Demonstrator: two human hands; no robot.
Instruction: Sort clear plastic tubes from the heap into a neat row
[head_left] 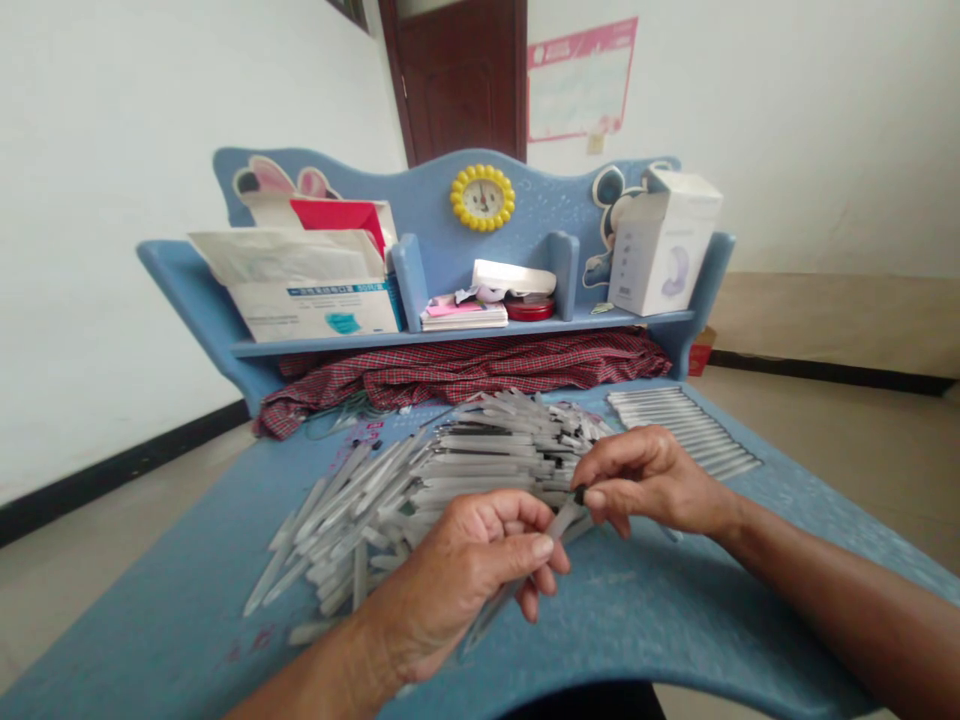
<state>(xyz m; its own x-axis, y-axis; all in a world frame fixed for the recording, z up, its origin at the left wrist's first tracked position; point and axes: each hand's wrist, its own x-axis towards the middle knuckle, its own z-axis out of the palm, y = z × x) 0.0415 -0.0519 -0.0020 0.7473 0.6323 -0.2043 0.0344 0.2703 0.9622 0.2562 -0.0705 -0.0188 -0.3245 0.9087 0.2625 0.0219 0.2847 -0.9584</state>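
Between the thumb and fingers of my left hand (480,550) is a translucent whitish pen barrel (568,516), held at a slant with its lower end towards me. My right hand (652,482) pinches the small black end piece (579,494) at the barrel's upper end. Both hands are closed, above the front part of the blue desk. Just beyond them lies a large loose pile of similar pens (480,468), some showing black ends. Right of the pile, several pens lie side by side in a neat row (679,428).
A blue shelf (465,338) rises at the desk's back. It carries a mask box (315,300), a stack of cards (465,316), a red round tin (530,308) and a white box (664,245). Bunched plaid cloth (465,372) lies beneath. The desk's front edge curves inwards.
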